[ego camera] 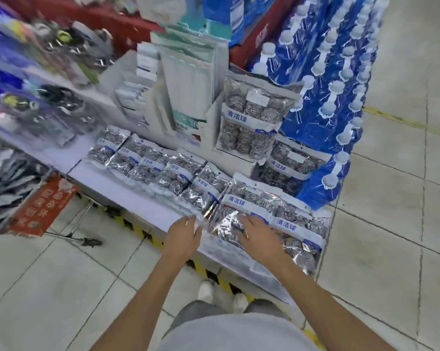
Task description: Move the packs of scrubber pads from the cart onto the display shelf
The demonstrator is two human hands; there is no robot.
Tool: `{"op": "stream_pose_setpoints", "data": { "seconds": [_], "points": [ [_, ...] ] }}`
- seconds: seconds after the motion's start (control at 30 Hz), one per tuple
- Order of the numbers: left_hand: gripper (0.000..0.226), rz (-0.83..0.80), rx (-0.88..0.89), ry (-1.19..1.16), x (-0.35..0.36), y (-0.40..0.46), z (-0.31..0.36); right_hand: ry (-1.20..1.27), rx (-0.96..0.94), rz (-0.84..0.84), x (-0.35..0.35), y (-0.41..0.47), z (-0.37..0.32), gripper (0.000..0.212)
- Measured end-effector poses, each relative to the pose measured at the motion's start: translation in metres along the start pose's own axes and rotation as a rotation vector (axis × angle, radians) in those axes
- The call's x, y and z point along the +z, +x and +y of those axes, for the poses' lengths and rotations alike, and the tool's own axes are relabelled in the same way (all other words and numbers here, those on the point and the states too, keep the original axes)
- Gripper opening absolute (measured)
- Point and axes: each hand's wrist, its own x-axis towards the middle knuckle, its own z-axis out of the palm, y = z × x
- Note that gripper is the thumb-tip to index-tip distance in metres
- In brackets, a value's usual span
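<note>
Several clear packs of steel scrubber pads lie in a row on the low white display shelf. The nearest pack lies flat at the shelf's front right, beside another pack to its right. My right hand rests on the nearest pack with fingers spread. My left hand hovers open just left of that pack, at the edge of the neighbouring pack. One more pack stands upright in a white holder behind. The cart is out of view.
Stacked blue packs of water bottles rise to the right of the shelf. Cloth packs stand behind the scrubbers. A red sign hangs at the left. Yellow-black tape edges the shelf base near my shoes.
</note>
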Motion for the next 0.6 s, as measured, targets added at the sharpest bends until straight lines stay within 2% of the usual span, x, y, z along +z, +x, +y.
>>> {"op": "stream_pose_setpoints", "data": {
  "seconds": [0.13,0.27,0.4,0.6],
  "points": [
    [0.044,0.131,-0.157,-0.03,-0.015,-0.032,-0.029,-0.078,-0.188,-0.056,-0.008,0.033,-0.046,0.049],
    [0.019,0.289,-0.238,-0.065,-0.036,-0.072,-0.064,-0.151,-0.375,-0.134,-0.004,0.06,-0.107,0.051],
    [0.05,0.365,-0.424,-0.091,-0.05,-0.111,-0.107,-0.169,-0.525,-0.176,0.017,0.079,-0.174,0.051],
    [0.039,0.477,-0.644,-0.129,-0.067,-0.157,-0.183,-0.208,-0.684,-0.213,0.048,0.102,-0.282,0.045]
  ]
}}
